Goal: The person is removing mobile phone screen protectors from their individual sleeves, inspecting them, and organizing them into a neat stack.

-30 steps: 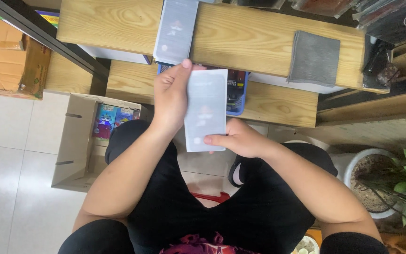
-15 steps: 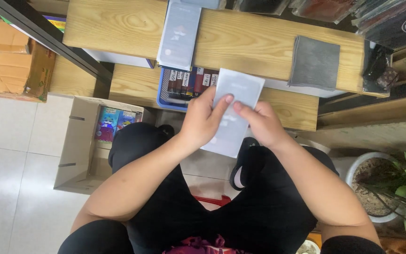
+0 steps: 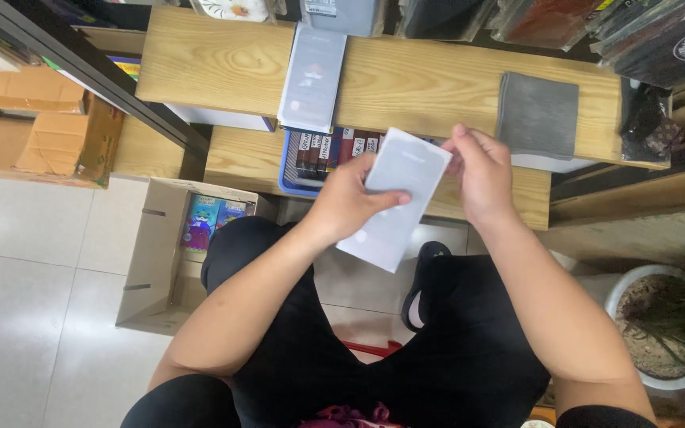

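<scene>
Both hands had shifted on the pale packet (image 3: 394,198) since a moment earlier, the left hand (image 3: 350,202) now cupping its lower side and the right hand (image 3: 481,170) pinching its top corner, above the wooden shelf (image 3: 223,63).

Pale packet (image 3: 396,198) — left edge under left hand (image 3: 346,202)
</scene>
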